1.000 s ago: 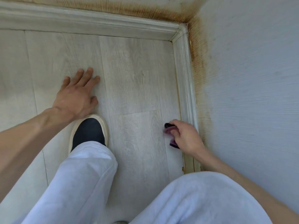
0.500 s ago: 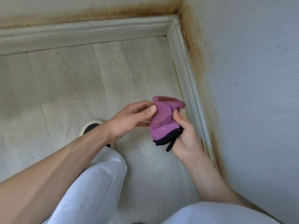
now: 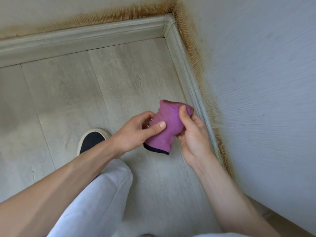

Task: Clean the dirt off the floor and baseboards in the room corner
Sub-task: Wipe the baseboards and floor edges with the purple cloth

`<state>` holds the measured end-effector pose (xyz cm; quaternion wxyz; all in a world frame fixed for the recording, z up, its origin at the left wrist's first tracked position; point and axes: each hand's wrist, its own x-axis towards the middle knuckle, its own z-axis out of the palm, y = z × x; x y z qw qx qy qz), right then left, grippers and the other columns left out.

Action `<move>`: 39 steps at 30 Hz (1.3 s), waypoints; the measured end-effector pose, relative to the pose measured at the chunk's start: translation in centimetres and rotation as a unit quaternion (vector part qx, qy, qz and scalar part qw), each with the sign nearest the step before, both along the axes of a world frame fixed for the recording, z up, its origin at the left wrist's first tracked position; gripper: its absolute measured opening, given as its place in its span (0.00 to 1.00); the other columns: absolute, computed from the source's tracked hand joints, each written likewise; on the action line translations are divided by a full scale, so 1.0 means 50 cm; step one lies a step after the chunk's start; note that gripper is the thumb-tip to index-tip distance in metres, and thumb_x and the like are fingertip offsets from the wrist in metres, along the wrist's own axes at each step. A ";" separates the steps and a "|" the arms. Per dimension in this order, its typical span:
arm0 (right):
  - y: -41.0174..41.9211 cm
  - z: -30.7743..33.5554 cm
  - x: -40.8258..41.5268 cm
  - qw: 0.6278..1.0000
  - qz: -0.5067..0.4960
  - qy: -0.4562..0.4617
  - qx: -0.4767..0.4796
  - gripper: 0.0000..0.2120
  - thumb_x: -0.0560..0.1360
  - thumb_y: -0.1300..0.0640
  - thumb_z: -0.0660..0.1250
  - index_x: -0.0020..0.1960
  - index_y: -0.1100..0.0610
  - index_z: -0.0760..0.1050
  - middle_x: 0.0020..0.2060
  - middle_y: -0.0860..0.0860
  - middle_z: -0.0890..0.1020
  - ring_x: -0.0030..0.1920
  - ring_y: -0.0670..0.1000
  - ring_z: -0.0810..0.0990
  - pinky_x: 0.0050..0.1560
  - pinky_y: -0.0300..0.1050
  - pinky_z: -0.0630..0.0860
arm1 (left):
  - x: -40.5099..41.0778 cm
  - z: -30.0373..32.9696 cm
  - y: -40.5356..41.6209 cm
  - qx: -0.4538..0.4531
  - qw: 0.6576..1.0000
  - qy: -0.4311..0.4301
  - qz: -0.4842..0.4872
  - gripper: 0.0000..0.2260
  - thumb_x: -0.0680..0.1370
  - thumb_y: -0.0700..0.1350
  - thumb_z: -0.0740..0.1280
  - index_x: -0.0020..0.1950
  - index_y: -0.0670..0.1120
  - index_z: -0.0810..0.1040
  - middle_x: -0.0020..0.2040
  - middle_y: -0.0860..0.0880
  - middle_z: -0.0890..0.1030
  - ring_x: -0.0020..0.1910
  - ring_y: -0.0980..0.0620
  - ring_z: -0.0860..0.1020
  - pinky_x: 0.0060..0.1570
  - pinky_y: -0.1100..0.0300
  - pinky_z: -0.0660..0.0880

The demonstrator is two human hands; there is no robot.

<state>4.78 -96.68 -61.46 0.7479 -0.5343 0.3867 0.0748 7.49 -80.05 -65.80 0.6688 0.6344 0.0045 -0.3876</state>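
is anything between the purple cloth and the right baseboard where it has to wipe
Nothing visible. The purple cloth is held off the floor by the left hand and right hand; only bare floor lies between it and the right baseboard, beside the right hand.

Bare floor [image 3: 106, 86] lies open ahead of my hands. The baseboard [image 3: 191, 82] and wall [image 3: 265, 82] block my right; my shoe [image 3: 92, 139] sits below-left.

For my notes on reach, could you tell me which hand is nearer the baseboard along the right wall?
Right. The right hand holds the purple cloth just beside that baseboard; the left hand grips the cloth's other side, farther out over the floor.
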 end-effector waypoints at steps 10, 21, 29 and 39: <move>-0.055 -0.020 -0.078 0.977 0.001 0.157 0.147 0.16 0.75 0.56 0.72 0.62 0.57 0.79 0.48 0.55 0.87 0.50 0.55 0.87 0.48 0.55 0.84 | -0.015 0.010 0.008 -0.050 0.982 0.175 0.052 0.19 0.74 0.47 0.75 0.64 0.45 0.79 0.48 0.46 0.83 0.42 0.52 0.81 0.38 0.61 0.78; -0.066 -0.045 -0.156 0.984 -0.067 0.153 -0.053 0.11 0.82 0.55 0.69 0.62 0.58 0.73 0.55 0.60 0.84 0.48 0.59 0.88 0.49 0.56 0.84 | -0.010 -0.042 -0.046 0.053 0.986 0.154 0.042 0.25 0.74 0.42 0.78 0.68 0.52 0.76 0.63 0.42 0.79 0.55 0.44 0.84 0.50 0.56 0.82; -0.056 -0.086 -0.188 0.969 -0.097 0.227 -0.019 0.11 0.79 0.60 0.72 0.55 0.56 0.71 0.53 0.56 0.84 0.50 0.55 0.88 0.51 0.55 0.84 | 0.053 -0.089 -0.125 0.173 0.980 -0.028 -0.091 0.21 0.77 0.42 0.74 0.67 0.56 0.75 0.64 0.53 0.76 0.61 0.49 0.79 0.62 0.46 0.79; -0.049 -0.086 -0.171 0.983 0.005 0.139 -0.123 0.13 0.79 0.57 0.72 0.54 0.55 0.68 0.46 0.50 0.88 0.52 0.54 0.87 0.51 0.48 0.80 | 0.044 -0.083 -0.079 0.186 0.981 -0.059 0.019 0.23 0.77 0.45 0.75 0.70 0.52 0.74 0.60 0.57 0.79 0.55 0.50 0.82 0.58 0.51 0.80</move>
